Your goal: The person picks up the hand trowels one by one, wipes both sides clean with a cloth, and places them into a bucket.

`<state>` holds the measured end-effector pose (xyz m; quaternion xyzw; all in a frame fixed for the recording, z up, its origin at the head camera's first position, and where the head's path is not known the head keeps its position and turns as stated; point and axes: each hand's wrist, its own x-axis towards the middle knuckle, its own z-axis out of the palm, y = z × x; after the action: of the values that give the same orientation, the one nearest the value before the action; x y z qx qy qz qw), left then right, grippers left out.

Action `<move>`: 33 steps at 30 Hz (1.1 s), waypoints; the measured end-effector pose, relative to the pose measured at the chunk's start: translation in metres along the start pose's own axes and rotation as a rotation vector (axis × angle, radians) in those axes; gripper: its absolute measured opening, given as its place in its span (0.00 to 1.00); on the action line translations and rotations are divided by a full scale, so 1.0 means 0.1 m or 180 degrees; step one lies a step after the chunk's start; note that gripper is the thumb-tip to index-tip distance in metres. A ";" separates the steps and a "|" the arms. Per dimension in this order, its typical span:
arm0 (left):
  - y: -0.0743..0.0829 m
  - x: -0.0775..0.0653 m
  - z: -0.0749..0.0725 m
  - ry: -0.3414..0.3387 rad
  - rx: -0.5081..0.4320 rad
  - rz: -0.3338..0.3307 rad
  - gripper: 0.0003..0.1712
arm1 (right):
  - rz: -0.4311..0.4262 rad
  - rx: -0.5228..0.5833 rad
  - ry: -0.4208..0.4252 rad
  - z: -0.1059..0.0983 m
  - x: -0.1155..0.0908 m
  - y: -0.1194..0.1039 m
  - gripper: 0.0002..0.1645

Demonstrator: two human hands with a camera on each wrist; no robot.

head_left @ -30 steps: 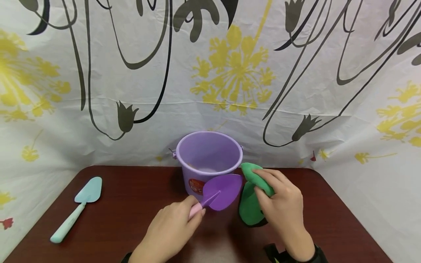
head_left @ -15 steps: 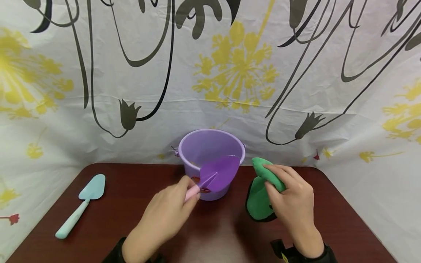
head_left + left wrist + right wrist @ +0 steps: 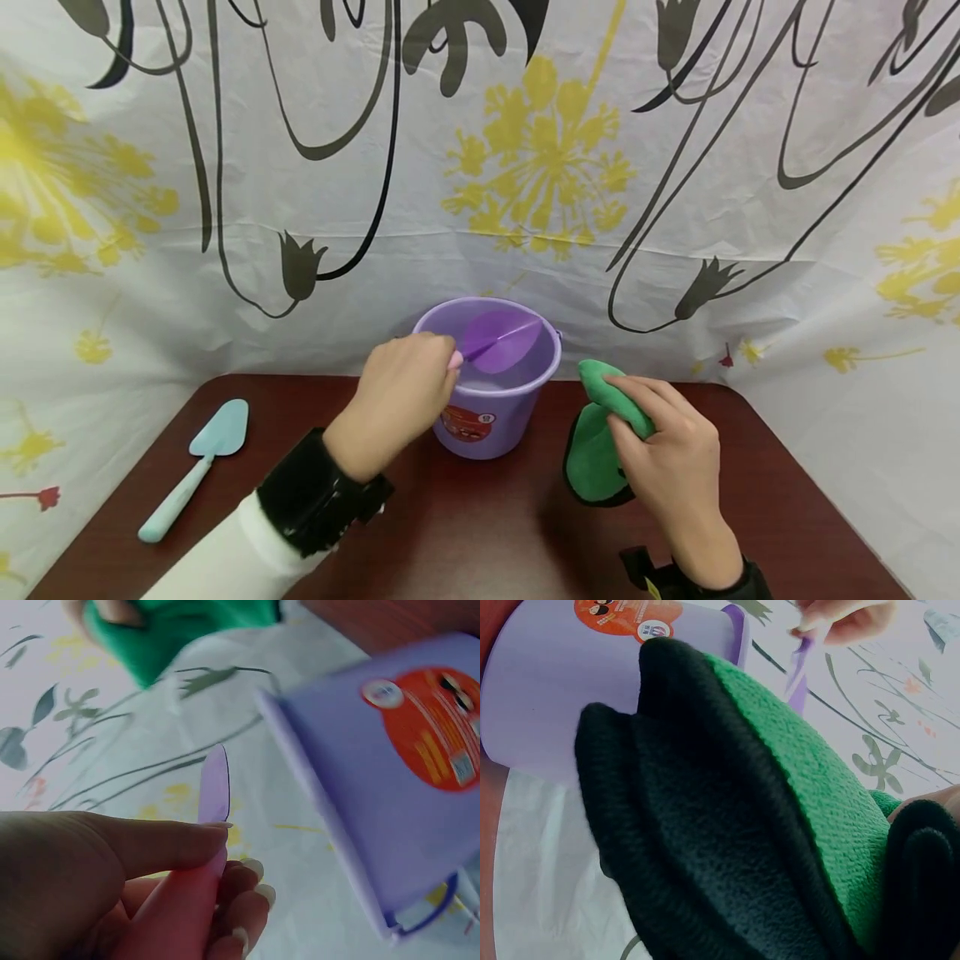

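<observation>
My left hand (image 3: 408,379) grips the pink handle (image 3: 176,915) of a toy shovel. Its purple blade (image 3: 501,342) is raised over the mouth of a lilac bucket (image 3: 517,417), overlapping the opening in the head view. In the left wrist view, thumb and fingers wrap the handle, and the blade shows nearly edge-on. To the bucket's right, my right hand (image 3: 671,458) pinches the folded top of a soft green fabric item with black edging (image 3: 596,458). Up close in the right wrist view, its fuzzy green side (image 3: 810,780) and dark layered underside (image 3: 712,802) show.
A pale mint trowel (image 3: 195,462) lies on the left of the dark brown table (image 3: 480,533). Behind the bucket hangs a white patterned cloth (image 3: 360,192), which also rises along both sides.
My left hand has lifted the shovel up and forward, from in front of the bucket to over its mouth. My right hand shifted slightly right with the green item, then stayed nearly still.
</observation>
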<state>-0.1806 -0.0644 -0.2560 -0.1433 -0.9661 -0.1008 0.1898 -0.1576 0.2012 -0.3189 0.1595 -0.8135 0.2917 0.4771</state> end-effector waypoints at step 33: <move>-0.36 0.82 0.65 -0.0282 0.0479 -0.0106 0.12 | -0.0038 -0.0013 -0.0146 0.06 -0.05 -0.04 0.24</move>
<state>-0.2866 -0.0627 -0.2876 -0.1168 -0.9806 -0.0247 0.1554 -0.1570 0.1940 -0.3239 0.1700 -0.8239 0.2834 0.4604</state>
